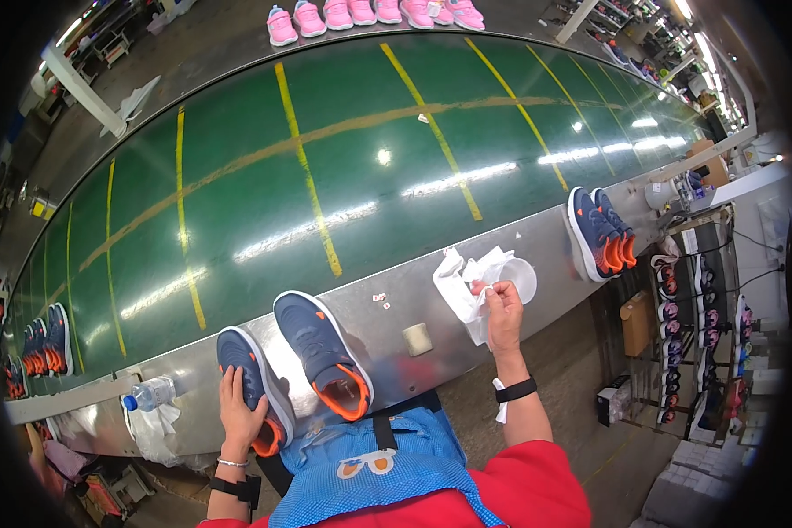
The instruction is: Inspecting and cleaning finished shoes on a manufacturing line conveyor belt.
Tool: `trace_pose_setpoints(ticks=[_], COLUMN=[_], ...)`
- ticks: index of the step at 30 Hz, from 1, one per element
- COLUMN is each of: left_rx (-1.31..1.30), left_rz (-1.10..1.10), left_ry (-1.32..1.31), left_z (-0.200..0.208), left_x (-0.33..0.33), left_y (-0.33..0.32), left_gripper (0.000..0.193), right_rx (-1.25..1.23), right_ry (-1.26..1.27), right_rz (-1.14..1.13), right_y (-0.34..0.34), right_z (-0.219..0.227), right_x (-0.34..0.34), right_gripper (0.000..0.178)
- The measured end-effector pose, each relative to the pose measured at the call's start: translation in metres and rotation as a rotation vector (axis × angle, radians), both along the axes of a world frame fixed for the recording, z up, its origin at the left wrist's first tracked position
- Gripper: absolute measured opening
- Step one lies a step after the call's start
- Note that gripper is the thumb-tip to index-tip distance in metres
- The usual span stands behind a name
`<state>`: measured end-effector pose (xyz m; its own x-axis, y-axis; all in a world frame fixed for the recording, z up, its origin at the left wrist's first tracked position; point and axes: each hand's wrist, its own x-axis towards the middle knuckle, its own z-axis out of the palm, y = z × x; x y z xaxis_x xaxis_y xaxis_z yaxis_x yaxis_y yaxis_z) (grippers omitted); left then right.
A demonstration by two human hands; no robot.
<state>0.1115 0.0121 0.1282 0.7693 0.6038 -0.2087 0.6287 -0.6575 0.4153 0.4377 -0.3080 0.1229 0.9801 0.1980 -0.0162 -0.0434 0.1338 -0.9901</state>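
Observation:
My left hand grips a navy sneaker with orange lining, fingers along one side and thumb near its collar. Right beside it stands a matching navy sneaker, its orange inside facing me. Over the metal ledge, my right hand pinches a crumpled white cloth or tissue; which of the two I cannot tell. Touching that bundle is a round, whitish translucent container, partly covered by the fingers. Between the hands lies a small cream-coloured block or roll.
Beyond the metal ledge runs a green conveyor belt with yellow lines. Another navy pair sits on the ledge at right. A water bottle lies at left. Pink sneakers line the far side. Shoe racks stand at right.

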Motion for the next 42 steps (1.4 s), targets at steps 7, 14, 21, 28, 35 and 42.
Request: trace_pose_setpoints(ticks=[7, 14, 21, 28, 35, 42], left_rx=[-0.010, 0.018, -0.012, 0.019, 0.027, -0.043], left_rz=[0.013, -0.014, -0.009, -0.005, 0.006, 0.045], left_ry=[0.003, -0.017, -0.024, 0.027, -0.063, -0.249], left_z=[-0.001, 0.001, 0.003, 0.005, 0.003, 0.003], left_x=[0.000, 0.002, 0.002, 0.005, -0.002, -0.017], left_y=[0.000, -0.001, -0.001, 0.000, 0.002, 0.003], left_gripper=[0.070, 0.069, 0.068, 0.069, 0.068, 0.065], right_rx=[-0.209, -1.231, -1.553, -1.440, -1.238, -0.746], right_ry=[0.136, -0.333, -0.419, -0.569, -0.426, -0.158], right_rz=[-0.052, 0.070, 0.208, 0.018, 0.077, 0.711], right_y=[-0.046, -0.062, -0.047, -0.054, -0.012, 0.134], right_z=[0.024, 0.021, 0.006, 0.031, 0.067, 0.085], right_x=[0.019, 0.058, 0.073, 0.063, 0.043, -0.021], right_gripper=[0.010, 0.015, 0.005, 0.010, 0.012, 0.011])
